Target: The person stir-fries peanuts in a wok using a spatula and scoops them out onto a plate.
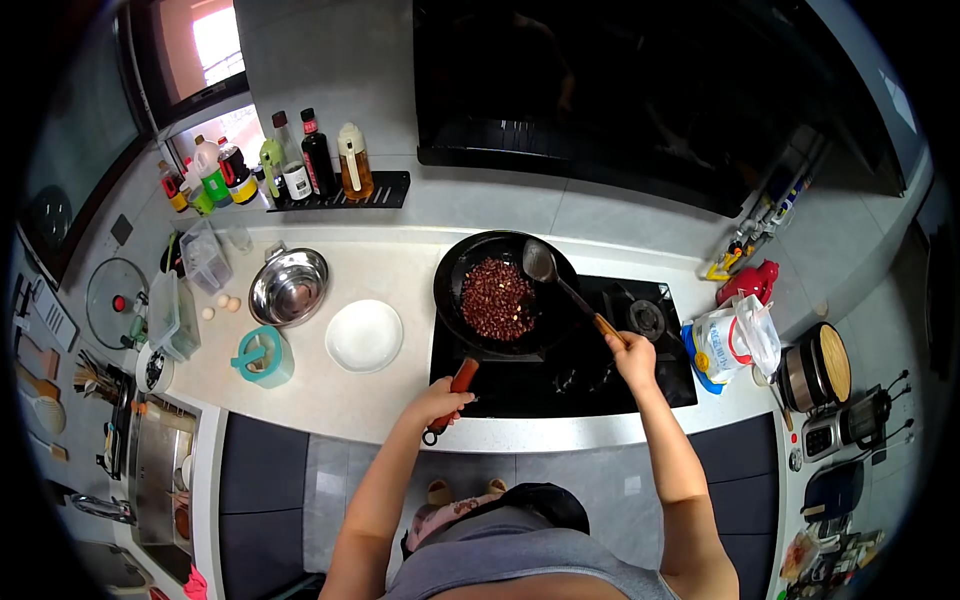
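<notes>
A black wok (452, 318) sits on the left burner of the black gas stove (500, 390). Inside it lies a layer of reddish-brown peanuts (497, 300), with a few paler bits among them. My left hand (437, 402) is closed around the wok's reddish wooden handle (463, 376), which points toward me. My right hand (632, 358) grips the wooden end of a spatula (574, 292). Its dark, broad head rests at the right side of the wok, beside the peanuts; whether it touches the wok wall I cannot tell.
Left of the stove stand a white bowl (364, 336), a steel basin (289, 288) and a teal-lidded container (262, 357). Several bottles fill a wall shelf (340, 192). A white plastic bag (728, 338) and a red kettle-like object (750, 284) stand right of the stove. A range hood (590, 100) overhangs it.
</notes>
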A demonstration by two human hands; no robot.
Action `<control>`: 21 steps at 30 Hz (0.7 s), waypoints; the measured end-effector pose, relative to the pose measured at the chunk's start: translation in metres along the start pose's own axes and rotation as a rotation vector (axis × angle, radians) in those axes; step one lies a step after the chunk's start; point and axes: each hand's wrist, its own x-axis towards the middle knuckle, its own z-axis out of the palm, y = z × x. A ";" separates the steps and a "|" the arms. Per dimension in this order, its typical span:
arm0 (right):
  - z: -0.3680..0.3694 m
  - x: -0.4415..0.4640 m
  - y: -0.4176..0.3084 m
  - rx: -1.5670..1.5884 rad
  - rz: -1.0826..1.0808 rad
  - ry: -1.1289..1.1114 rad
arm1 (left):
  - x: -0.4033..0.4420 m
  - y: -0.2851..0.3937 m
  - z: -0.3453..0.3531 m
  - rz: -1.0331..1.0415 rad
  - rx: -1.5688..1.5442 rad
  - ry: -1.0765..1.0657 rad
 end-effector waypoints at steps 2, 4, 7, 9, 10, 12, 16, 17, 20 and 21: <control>0.025 0.006 -0.004 -0.066 -0.079 0.016 | 0.001 0.000 0.000 0.000 0.002 0.002; 0.050 0.011 -0.017 -0.055 -0.095 -0.027 | 0.003 -0.002 0.000 0.000 0.002 0.002; 0.072 0.006 -0.042 0.053 -0.091 -0.115 | 0.003 -0.002 0.000 -0.002 0.001 -0.002; 0.061 -0.002 -0.057 0.096 -0.127 -0.180 | 0.002 -0.002 0.000 -0.002 0.002 0.002; 0.050 -0.007 -0.061 0.046 -0.148 -0.202 | 0.001 -0.001 0.000 -0.001 0.004 0.005; 0.020 -0.018 -0.069 -0.068 -0.227 -0.221 | 0.000 0.001 0.000 0.000 0.018 0.012; -0.057 -0.041 -0.075 -0.291 -0.433 -0.142 | -0.004 0.008 -0.012 -0.010 0.036 -0.019; -0.076 -0.045 -0.083 -0.313 -0.437 -0.143 | -0.003 0.007 -0.018 -0.015 0.035 -0.042; -0.102 -0.051 -0.088 -0.351 -0.422 -0.228 | 0.001 0.002 -0.025 -0.026 0.045 -0.068; -0.103 -0.050 -0.088 -0.347 -0.433 -0.263 | 0.000 0.003 -0.026 -0.025 0.051 -0.074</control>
